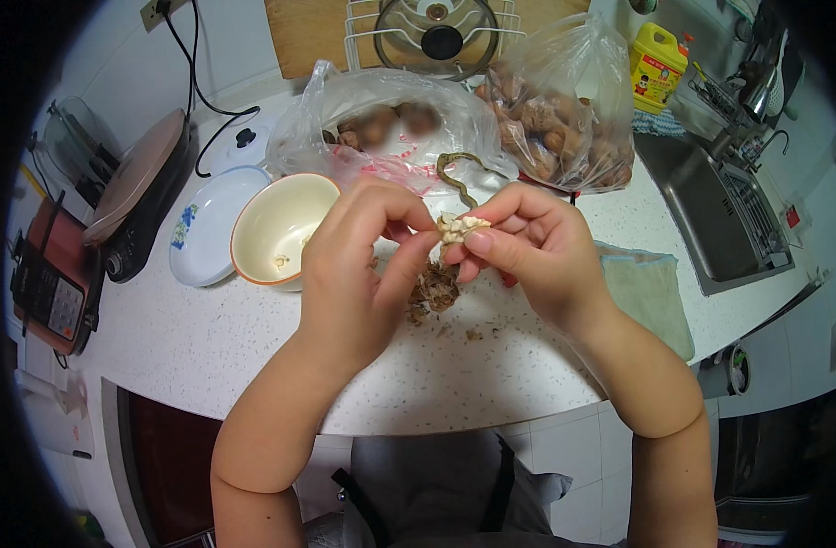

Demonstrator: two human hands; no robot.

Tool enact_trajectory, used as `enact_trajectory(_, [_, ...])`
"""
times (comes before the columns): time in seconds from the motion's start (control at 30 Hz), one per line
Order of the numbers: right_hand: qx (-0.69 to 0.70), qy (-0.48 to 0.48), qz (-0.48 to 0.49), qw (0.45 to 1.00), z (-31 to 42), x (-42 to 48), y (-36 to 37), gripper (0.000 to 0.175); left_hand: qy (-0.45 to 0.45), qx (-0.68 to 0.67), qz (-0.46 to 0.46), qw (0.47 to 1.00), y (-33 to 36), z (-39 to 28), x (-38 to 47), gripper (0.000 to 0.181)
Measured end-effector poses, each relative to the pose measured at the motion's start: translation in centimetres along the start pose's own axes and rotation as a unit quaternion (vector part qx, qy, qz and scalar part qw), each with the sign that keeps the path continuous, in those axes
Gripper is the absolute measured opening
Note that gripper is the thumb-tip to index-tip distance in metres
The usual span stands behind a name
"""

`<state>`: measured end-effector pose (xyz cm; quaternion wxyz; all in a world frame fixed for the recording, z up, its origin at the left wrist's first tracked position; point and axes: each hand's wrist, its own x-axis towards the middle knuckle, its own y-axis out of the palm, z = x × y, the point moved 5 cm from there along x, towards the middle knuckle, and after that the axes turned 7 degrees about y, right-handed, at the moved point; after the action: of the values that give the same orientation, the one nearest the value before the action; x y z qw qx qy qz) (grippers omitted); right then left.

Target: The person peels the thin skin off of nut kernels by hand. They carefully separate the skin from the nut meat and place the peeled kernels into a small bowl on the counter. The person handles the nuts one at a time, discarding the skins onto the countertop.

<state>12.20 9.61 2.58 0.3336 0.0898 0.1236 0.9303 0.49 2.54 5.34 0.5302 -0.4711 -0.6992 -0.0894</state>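
A pale, partly peeled walnut kernel point(464, 229) is held above the counter between my two hands. My right hand point(545, 250) grips it with thumb and fingers. The left thumb and forefinger of my left hand point(360, 264) pinch its left end, where some thin skin shows. Below them a small heap of brown walnut shell and skin bits point(437, 286) lies on the counter. Behind my fingers is a metal tool with a wavy edge, likely a nutcracker point(452, 171), its lower part hidden. Left of my left hand, a cream bowl with an orange rim point(271, 216) holds a few kernel pieces point(281, 261).
An open plastic bag point(294, 147) and a fuller bag of walnuts point(555, 140) stand behind. A white plate point(209, 240) touches the bowl's left side. An electric pan point(140, 198) stands far left. On the right are a green cloth point(647, 294) and a steel sink point(706, 226).
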Motion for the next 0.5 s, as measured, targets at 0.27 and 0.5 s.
enact_trajectory(0.27, [0.021, -0.013, 0.014, 1.000, 0.19, -0.01, -0.14, 0.015, -0.032, -0.015, 0.008, 0.999, -0.51, 0.96, -0.34, 0.006])
enact_trajectory(0.5, [-0.013, -0.059, -0.001, 0.998, 0.44, -0.17, -0.11, 0.019, -0.132, -0.136, -0.022, 0.982, 0.27, 1.21, -0.70, 0.011])
